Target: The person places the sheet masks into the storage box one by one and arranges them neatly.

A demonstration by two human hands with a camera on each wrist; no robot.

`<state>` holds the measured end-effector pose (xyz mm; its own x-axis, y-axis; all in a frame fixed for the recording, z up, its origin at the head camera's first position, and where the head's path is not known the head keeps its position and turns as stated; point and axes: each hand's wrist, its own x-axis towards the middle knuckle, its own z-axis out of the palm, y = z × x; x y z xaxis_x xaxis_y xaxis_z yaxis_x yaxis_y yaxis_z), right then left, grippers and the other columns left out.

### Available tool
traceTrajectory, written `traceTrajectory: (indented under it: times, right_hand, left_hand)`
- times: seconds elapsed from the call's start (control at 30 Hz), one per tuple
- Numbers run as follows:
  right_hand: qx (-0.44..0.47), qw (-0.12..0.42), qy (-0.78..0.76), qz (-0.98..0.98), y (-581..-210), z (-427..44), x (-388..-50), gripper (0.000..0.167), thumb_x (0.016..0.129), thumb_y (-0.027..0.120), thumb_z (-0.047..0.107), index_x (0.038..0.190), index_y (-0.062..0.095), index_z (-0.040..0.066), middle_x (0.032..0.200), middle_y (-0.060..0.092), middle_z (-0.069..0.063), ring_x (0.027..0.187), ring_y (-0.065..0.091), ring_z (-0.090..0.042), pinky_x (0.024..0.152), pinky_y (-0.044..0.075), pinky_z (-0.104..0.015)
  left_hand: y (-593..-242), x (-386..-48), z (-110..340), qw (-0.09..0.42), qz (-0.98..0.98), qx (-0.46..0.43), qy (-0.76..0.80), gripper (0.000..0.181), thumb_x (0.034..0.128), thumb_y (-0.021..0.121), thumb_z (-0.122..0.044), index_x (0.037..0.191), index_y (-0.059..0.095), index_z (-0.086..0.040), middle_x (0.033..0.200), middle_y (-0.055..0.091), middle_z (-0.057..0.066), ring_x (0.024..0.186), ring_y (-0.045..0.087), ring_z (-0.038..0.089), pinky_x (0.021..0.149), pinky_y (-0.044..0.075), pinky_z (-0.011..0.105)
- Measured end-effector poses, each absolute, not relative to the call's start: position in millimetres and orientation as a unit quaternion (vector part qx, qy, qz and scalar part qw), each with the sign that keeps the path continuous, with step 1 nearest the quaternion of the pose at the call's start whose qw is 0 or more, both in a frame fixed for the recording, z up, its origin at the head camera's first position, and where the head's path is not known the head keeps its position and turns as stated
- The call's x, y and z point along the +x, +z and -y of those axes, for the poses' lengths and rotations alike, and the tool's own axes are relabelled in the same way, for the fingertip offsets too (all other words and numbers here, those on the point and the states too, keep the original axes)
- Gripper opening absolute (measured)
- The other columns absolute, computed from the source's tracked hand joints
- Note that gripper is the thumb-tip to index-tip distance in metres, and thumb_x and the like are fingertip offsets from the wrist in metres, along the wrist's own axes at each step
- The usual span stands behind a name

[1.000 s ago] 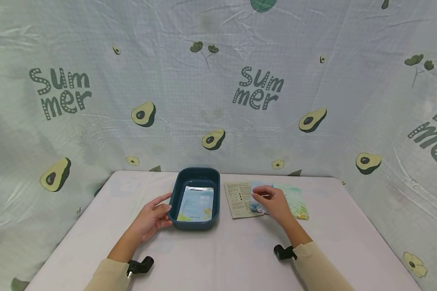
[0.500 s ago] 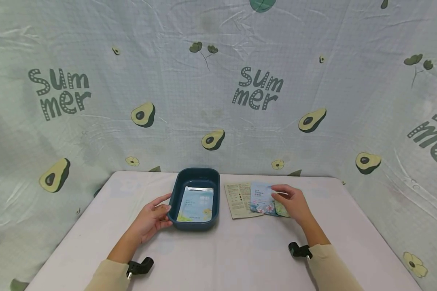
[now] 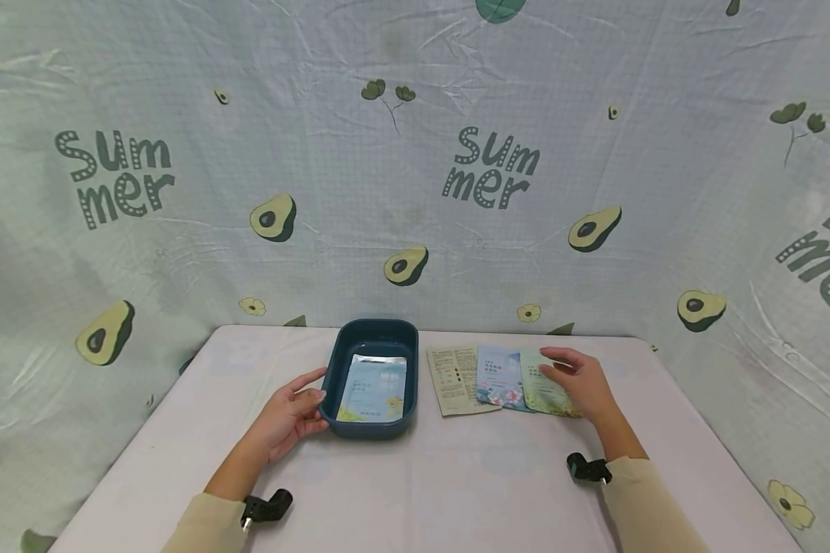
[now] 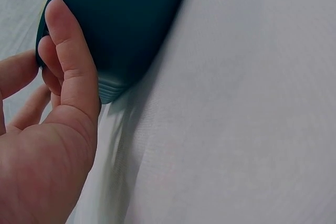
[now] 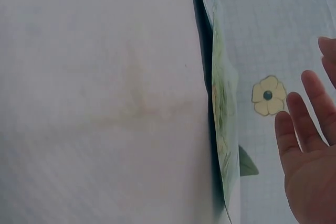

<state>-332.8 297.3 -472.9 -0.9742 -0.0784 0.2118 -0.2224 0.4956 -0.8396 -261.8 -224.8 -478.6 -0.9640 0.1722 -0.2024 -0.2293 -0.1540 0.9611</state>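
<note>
My left hand [image 3: 292,415] holds the left side of a dark blue plastic tray [image 3: 370,430], its fingers on the rim in the left wrist view. A light blue packet [image 3: 372,390] with yellow-green print lies flat inside. My right hand [image 3: 582,384] hovers over the right part of a pale green packet [image 3: 542,388], partly hiding it. In the right wrist view the fingers of the right hand [image 5: 312,166] are spread, apart from the green packet [image 5: 223,119], and hold nothing. A blue flowered packet [image 3: 499,378] lies left of the green one, overlapping a beige printed packet [image 3: 453,384].
A white cloth covers the table [image 3: 415,491]. Behind it hangs a pale curtain [image 3: 332,169] printed with avocados, flowers and lettering. Each wrist wears a small black camera, as on the right [image 3: 588,467].
My right hand has moved right, off the blue flowered packet and over the green one, uncovering the blue packet. The left hand and the tray have stayed in place.
</note>
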Motion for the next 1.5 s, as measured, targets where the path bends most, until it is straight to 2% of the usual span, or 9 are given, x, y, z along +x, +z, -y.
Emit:
traceTrajectory:
  times: [0.07, 0.13, 0.23, 0.3, 0.57, 1.1, 1.33, 1.5]
  right_hand:
    - [0.087, 0.075, 0.488, 0.865, -473, -301, -335, 0.045, 0.098, 0.071, 0.027, 0.135, 0.064, 0.002, 0.141, 0.061, -0.019, 0.134, 0.056, -0.041, 0.095, 0.046, -0.006]
    - [0.085, 0.075, 0.483, 0.868, -474, -305, -337, 0.045, 0.098, 0.071, 0.027, 0.136, 0.064, 0.002, 0.142, 0.061, -0.019, 0.135, 0.055, -0.041, 0.103, 0.051, -0.019]
    - [0.077, 0.069, 0.478, 0.872, -475, -310, -339, 0.046, 0.098, 0.071, 0.025, 0.137, 0.063, 0.002, 0.144, 0.059, -0.019, 0.137, 0.052, -0.04, 0.112, 0.047, -0.042]
    - [0.071, 0.064, 0.48, 0.872, -475, -313, -340, 0.046, 0.098, 0.071, 0.023, 0.138, 0.062, 0.001, 0.145, 0.057, -0.02, 0.139, 0.05, -0.041, 0.115, 0.042, -0.052]
    - [0.053, 0.064, 0.471, 0.878, -476, -320, -346, 0.048, 0.099, 0.069, 0.028, 0.139, 0.061, 0.002, 0.148, 0.055, -0.02, 0.142, 0.046, -0.04, 0.118, 0.039, -0.054]
    - [0.01, -0.012, 0.423, 0.906, -472, -323, -362, 0.052, 0.097, 0.071, 0.028, 0.142, 0.059, 0.003, 0.158, 0.044, -0.022, 0.147, 0.036, -0.047, 0.117, 0.034, -0.063]
    - [-0.007, -0.031, 0.393, 0.919, -473, -325, -370, 0.054, 0.096, 0.072, 0.033, 0.142, 0.06, 0.008, 0.159, 0.042, -0.021, 0.15, 0.029, -0.048, 0.119, 0.026, -0.067]
    - [-0.013, -0.052, 0.376, 0.925, -470, -325, -373, 0.059, 0.095, 0.073, 0.035, 0.144, 0.057, 0.007, 0.16, 0.037, -0.026, 0.148, 0.029, -0.049, 0.119, 0.026, -0.068]
  left_hand:
    - [-479, -262, 225, 0.133, -0.636, -0.021, 0.76, 0.061, 0.1065, 0.054, -0.012, 0.162, 0.027, -0.015, 0.101, 0.062, 0.0, 0.073, 0.06, 0.01, 0.074, 0.062, 0.027]
    - [-479, -262, 225, 0.133, -0.636, -0.022, 0.76, 0.061, 0.1065, 0.053, -0.012, 0.162, 0.028, -0.015, 0.101, 0.062, 0.0, 0.073, 0.059, 0.01, 0.074, 0.062, 0.027]
    - [-479, -262, 225, 0.133, -0.637, -0.023, 0.759, 0.061, 0.1065, 0.054, -0.013, 0.162, 0.028, -0.015, 0.102, 0.062, 0.0, 0.073, 0.059, 0.01, 0.075, 0.062, 0.027]
    - [-479, -262, 225, 0.134, -0.637, -0.024, 0.759, 0.062, 0.1064, 0.054, -0.013, 0.162, 0.028, -0.015, 0.102, 0.062, 0.0, 0.073, 0.059, 0.01, 0.075, 0.062, 0.027]
    - [-477, -262, 223, 0.133, -0.628, -0.027, 0.767, 0.063, 0.1052, 0.055, -0.01, 0.162, 0.028, -0.014, 0.098, 0.063, -0.002, 0.071, 0.06, 0.01, 0.073, 0.062, 0.027]
    - [-478, -261, 224, 0.135, -0.63, -0.028, 0.765, 0.063, 0.1057, 0.054, -0.011, 0.162, 0.027, -0.015, 0.1, 0.063, -0.001, 0.073, 0.06, 0.01, 0.075, 0.062, 0.027]
    - [-478, -261, 224, 0.135, -0.628, -0.03, 0.765, 0.063, 0.1058, 0.055, -0.012, 0.162, 0.027, -0.015, 0.102, 0.064, -0.001, 0.074, 0.06, 0.011, 0.075, 0.062, 0.027]
    - [-478, -261, 223, 0.135, -0.626, -0.025, 0.767, 0.063, 0.106, 0.054, -0.012, 0.162, 0.027, -0.015, 0.101, 0.064, -0.001, 0.074, 0.061, 0.011, 0.075, 0.062, 0.027]
